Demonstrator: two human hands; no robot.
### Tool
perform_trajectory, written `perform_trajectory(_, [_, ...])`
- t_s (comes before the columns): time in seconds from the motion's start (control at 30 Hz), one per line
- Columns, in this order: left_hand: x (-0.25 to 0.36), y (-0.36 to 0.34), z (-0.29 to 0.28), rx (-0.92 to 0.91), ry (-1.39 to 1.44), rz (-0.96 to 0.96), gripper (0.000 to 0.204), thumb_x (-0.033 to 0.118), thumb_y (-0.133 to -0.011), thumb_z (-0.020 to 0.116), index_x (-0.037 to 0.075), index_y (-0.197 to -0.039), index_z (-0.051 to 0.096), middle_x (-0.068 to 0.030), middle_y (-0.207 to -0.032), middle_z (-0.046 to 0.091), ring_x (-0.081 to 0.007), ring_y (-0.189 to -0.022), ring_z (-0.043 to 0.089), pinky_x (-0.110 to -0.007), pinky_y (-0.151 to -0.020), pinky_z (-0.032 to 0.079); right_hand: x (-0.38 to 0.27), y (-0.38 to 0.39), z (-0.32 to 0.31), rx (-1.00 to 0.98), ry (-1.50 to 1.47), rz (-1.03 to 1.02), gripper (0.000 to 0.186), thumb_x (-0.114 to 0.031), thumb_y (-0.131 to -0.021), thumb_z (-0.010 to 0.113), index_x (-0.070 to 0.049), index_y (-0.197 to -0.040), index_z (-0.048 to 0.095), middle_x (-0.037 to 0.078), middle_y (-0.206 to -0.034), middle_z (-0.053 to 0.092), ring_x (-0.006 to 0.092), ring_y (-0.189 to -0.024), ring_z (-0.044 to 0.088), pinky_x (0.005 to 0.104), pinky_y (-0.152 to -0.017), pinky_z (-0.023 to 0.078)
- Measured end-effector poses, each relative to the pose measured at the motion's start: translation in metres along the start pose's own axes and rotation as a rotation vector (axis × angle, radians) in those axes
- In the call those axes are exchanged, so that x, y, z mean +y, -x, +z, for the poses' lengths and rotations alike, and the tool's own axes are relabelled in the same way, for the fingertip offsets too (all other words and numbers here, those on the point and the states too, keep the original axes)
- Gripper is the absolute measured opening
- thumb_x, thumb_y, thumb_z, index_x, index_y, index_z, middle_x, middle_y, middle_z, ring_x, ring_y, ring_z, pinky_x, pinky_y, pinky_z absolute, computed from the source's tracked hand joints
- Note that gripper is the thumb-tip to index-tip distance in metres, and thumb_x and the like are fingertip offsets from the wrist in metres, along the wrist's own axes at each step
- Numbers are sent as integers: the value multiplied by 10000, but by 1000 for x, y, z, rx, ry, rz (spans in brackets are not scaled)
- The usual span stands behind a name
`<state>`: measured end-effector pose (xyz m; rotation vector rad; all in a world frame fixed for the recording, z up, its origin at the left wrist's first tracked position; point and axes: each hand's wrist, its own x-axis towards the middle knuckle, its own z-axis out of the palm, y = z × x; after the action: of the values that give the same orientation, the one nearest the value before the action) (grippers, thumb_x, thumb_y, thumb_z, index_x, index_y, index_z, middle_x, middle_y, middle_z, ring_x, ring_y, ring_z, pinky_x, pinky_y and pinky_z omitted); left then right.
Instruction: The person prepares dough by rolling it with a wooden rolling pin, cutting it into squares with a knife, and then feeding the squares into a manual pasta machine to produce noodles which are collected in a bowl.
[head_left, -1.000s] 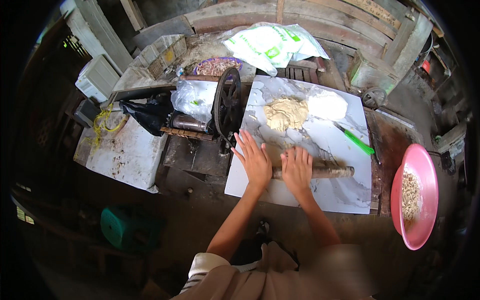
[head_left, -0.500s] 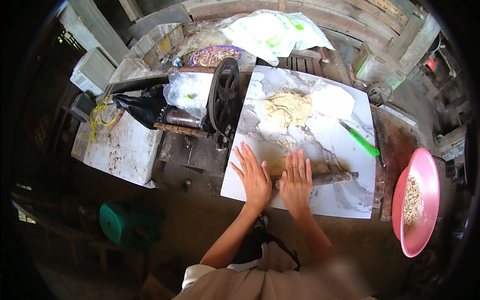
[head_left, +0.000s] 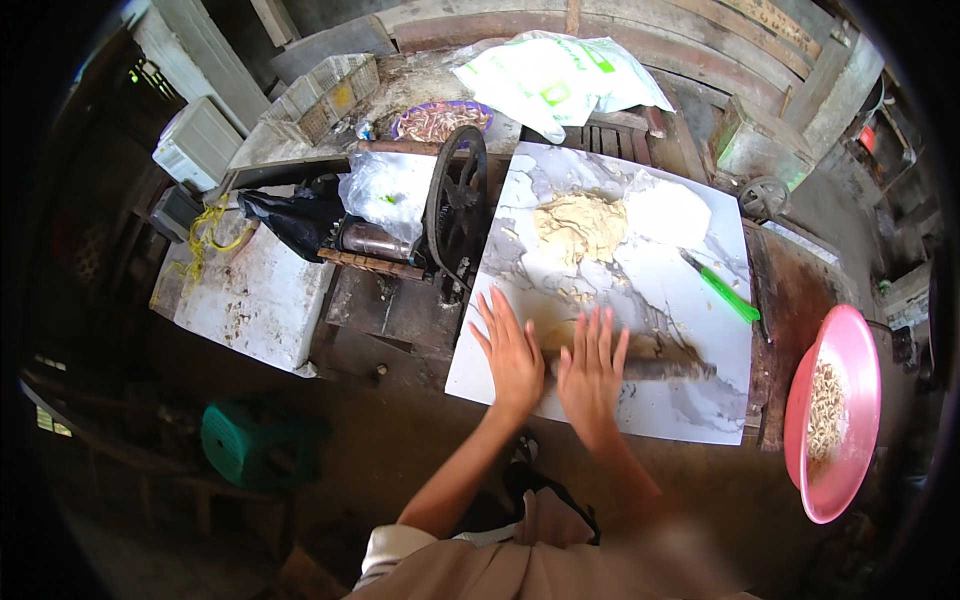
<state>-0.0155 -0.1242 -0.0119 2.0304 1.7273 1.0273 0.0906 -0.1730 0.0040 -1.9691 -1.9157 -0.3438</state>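
On a white marble-patterned board [head_left: 690, 415], a dark rolling pin [head_left: 672, 371] lies crosswise, slightly smeared by motion. My left hand [head_left: 516, 362] rests flat with its fingers stretched out at the pin's left end, which it hides. Pressed palm-down on the pin's middle is my right hand [head_left: 591, 385], fingers straight and a little apart. A thin, flattened patch of dough [head_left: 562, 333] shows just beyond the pin, partly covered by my hands. Farther back sits a rough lump of pale dough [head_left: 580, 226], beside a white heap [head_left: 672, 208] whose kind I cannot make out.
A green-handled knife [head_left: 728, 292] lies on the board's right side. Right of it stands a pink basin [head_left: 800, 440] with small pale pieces inside. To the left is a hand-cranked roller machine with a large wheel [head_left: 436, 205]. White-and-green sacks [head_left: 600, 75] lie behind, and a green stool [head_left: 225, 445] stands lower left.
The rolling pin's right end has come slightly nearer to me. Both hands stay flat over the pin with little movement. The whole view has shifted a little.
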Motion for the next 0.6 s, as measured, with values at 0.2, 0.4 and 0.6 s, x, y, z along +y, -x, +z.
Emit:
perform_trajectory(0.2, [-1,-19,8,16,-22,50,615,95,-920,407,-118,-1421,121,-250,-1510,142,-412,-1415,33,-610,-1083,-6,19,-20,6,-6,6,22,518,-277,-923,474,67,-1308,449,212,-1421,380,295,-1382,266,495,-1121,200])
perform_trajectory(0.4, [3,-90,37,66,-149,56,623,111,-921,411,-128,-1416,117,-253,-1509,133,-387,-1421,32,-598,-1094,9,33,-77,43,26,84,121,500,-306,-972,373,63,-1293,472,190,-1399,422,263,-1400,227,477,-1136,152])
perform_trajectory(0.6, [-10,-42,18,-6,21,-8,626,91,-921,413,-114,-1425,102,-249,-1512,131,-390,-1422,22,-607,-1083,-14,10,-33,19,11,61,37,439,-213,-922,434,70,-1247,523,187,-1332,497,283,-1358,325,485,-1128,190])
